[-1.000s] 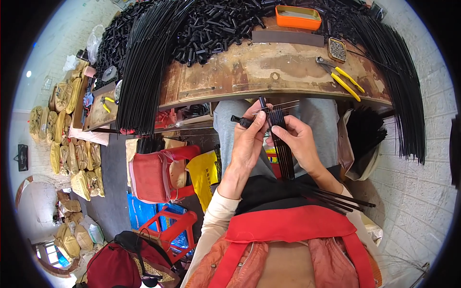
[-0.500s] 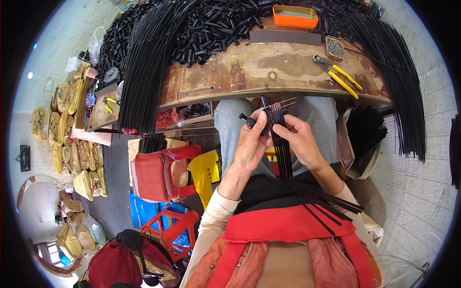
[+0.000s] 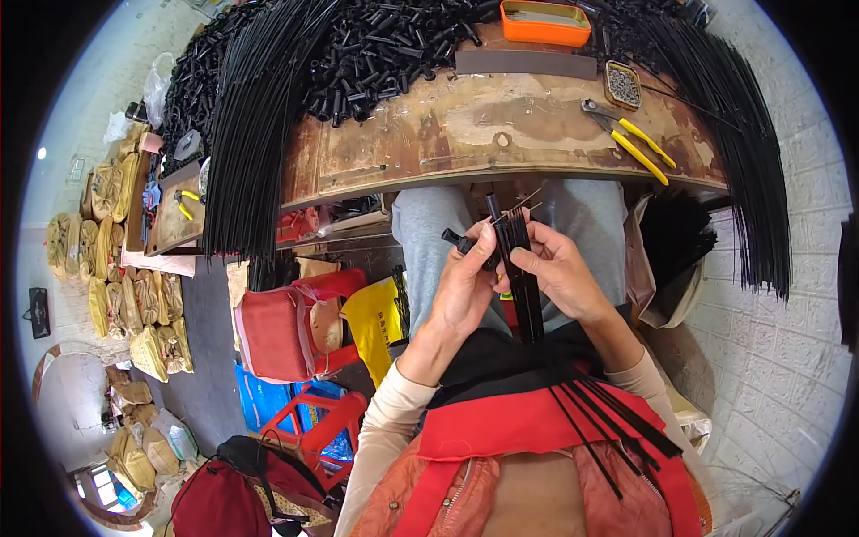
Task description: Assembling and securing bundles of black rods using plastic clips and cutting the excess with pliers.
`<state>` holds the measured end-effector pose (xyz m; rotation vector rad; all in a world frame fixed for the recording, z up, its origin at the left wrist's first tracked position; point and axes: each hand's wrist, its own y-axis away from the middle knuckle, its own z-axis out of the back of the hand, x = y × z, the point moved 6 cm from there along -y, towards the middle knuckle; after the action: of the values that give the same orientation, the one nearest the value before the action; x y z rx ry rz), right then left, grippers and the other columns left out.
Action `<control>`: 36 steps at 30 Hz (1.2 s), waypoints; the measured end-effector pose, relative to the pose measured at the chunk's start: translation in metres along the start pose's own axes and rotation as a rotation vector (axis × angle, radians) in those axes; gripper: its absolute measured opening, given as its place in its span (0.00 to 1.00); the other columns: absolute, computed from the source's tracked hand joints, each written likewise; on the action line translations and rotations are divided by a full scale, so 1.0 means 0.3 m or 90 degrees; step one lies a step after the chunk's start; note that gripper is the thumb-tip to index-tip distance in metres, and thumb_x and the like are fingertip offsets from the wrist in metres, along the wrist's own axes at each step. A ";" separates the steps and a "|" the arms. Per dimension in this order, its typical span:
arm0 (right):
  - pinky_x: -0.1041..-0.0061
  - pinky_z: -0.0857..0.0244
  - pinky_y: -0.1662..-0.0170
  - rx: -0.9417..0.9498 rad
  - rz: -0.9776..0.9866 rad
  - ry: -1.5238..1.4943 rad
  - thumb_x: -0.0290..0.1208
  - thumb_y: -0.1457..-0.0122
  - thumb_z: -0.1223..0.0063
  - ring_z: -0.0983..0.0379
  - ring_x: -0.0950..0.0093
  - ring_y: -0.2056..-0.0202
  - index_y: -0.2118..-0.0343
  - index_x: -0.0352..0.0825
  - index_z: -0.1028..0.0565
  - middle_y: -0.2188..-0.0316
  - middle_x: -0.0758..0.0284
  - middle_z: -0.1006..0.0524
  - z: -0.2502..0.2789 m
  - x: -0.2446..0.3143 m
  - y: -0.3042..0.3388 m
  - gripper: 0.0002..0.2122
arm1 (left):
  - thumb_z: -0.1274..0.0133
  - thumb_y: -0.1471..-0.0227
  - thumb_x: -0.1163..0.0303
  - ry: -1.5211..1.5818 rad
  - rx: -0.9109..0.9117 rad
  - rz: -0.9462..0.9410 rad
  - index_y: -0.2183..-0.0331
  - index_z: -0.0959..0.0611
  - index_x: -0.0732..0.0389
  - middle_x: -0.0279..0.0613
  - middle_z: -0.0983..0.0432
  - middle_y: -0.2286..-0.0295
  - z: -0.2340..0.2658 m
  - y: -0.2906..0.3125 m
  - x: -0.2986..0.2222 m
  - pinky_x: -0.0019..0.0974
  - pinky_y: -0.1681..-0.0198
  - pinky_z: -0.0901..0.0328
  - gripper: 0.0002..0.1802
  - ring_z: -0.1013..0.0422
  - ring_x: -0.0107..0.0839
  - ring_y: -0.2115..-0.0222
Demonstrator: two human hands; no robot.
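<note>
My left hand [image 3: 463, 291] is closed around black plastic tubular pieces. One flanged piece [image 3: 457, 240] sticks out to the left by the thumb, and another tube [image 3: 492, 206] points up above the fingers. My right hand [image 3: 565, 279] pinches a bundle of thin black rods [image 3: 526, 309], its thumb across the front. The two hands meet around the bundle's upper end, where fine rod tips fan out. A thin rod [image 3: 530, 197] slants up to the right there. The fingers behind the bundle are partly hidden. Several loose black rods [image 3: 617, 416] lie across my red-and-black apron [image 3: 501, 421].
Ahead stands a worn wooden table [image 3: 403, 152] with a heap of black tubes [image 3: 376, 67], yellow-handled pliers [image 3: 640, 148], a small tray of metal bits [image 3: 622, 85] and an orange box [image 3: 546, 24]. Long black rods hang over its edge at left [image 3: 246, 170] and right [image 3: 756, 179].
The hands stay together around the bundle. The slanting thin rods at its top have shifted, one now tilting more upward. The loose rods on the apron have spread lower. The whole view has shifted slightly.
</note>
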<state>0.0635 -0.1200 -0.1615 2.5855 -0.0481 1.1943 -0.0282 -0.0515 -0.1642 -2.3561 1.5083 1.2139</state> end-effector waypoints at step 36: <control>0.66 0.26 0.55 0.000 0.054 0.048 0.31 0.34 0.54 0.28 0.79 0.67 0.49 0.33 0.34 0.71 0.69 0.28 -0.030 0.004 0.027 0.13 | 0.44 0.44 0.70 -0.307 -0.056 -0.166 0.55 0.20 0.64 0.39 0.20 0.64 -0.001 -0.100 -0.213 0.29 0.55 0.33 0.14 0.26 0.24 0.63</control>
<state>0.0564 -0.1252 -0.1532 2.5581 -0.1433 1.3204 -0.0166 0.0099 -0.1316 -2.0151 0.9822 1.6438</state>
